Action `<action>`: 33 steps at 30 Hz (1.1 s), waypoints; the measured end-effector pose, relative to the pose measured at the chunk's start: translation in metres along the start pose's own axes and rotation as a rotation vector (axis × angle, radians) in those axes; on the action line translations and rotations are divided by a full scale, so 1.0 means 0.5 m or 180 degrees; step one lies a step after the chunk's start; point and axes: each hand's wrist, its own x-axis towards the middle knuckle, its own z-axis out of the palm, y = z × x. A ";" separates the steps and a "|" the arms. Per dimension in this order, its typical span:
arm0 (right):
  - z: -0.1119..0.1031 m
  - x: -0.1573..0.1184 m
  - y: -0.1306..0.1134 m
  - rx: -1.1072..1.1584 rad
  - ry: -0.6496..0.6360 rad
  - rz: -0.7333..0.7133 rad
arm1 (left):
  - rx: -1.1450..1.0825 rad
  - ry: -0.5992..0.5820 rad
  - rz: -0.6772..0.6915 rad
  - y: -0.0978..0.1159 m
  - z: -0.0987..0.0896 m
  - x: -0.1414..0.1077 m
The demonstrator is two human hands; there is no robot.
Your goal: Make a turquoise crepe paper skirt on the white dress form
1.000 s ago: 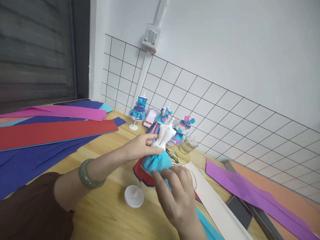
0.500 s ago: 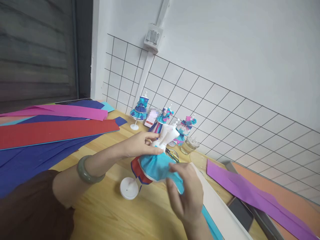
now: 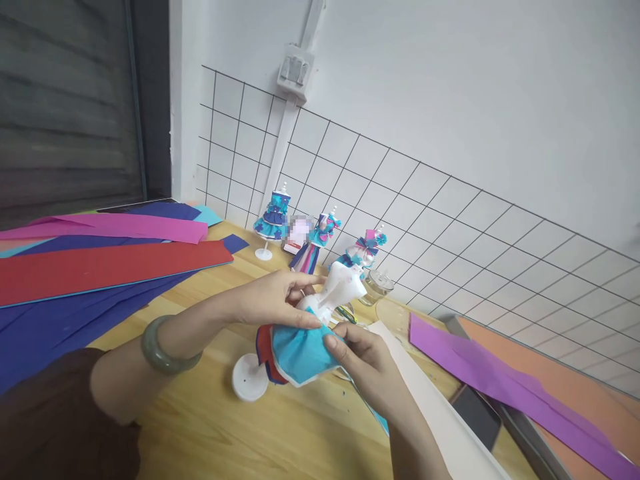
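A small white dress form (image 3: 339, 285) leans to the right over the table, its round white base (image 3: 250, 377) tipped toward me. Around its waist hangs a gathered blue paper skirt (image 3: 303, 353) with a white edge, over a red layer (image 3: 264, 343) with dark blue trim. My left hand (image 3: 280, 300) is closed round the form's waist, thumb pressed on the skirt's top. With thumb and fingers, my right hand (image 3: 363, 357) pinches the skirt's right side near the waist. The right fingertips are partly behind the paper.
Three dressed mini forms, one in a blue tiered dress (image 3: 273, 223), stand at the back beside a glass cup (image 3: 377, 287). Red paper (image 3: 110, 270) and pink paper (image 3: 130, 227) lie left. Purple paper (image 3: 490, 380), a white sheet (image 3: 430, 400) and a dark phone (image 3: 477, 417) lie right.
My right hand has moved up and in to the skirt's waist and pinches it there. The dress form sits slightly lower and leans more to the right.
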 end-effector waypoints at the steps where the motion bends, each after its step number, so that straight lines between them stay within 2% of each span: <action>1: 0.001 -0.001 0.000 0.0078 0.0005 0.0033 | 0.0067 -0.0059 0.0019 0.001 -0.001 0.000; 4: 0.006 -0.003 -0.004 0.0099 0.0093 0.0054 | 0.0303 -0.0223 0.0052 0.001 -0.004 0.001; 7: 0.014 -0.004 -0.007 -0.0217 0.0308 -0.0020 | 0.0394 -0.0255 0.0050 -0.003 -0.006 0.002; 14: 0.022 -0.008 -0.014 -0.1047 0.0853 -0.0203 | 0.0178 -0.0213 -0.0004 -0.016 0.001 0.005; 17: 0.022 -0.009 -0.019 -0.1205 0.0966 -0.0353 | 0.0125 -0.0183 -0.0003 -0.018 0.004 0.007; 26: 0.017 -0.016 -0.031 -0.1092 0.0718 -0.0529 | 0.0288 -0.0107 0.0060 -0.017 0.000 0.005; 33: 0.009 -0.017 -0.039 -0.1128 0.0736 -0.0710 | 0.0214 -0.0184 0.0029 -0.018 0.001 0.006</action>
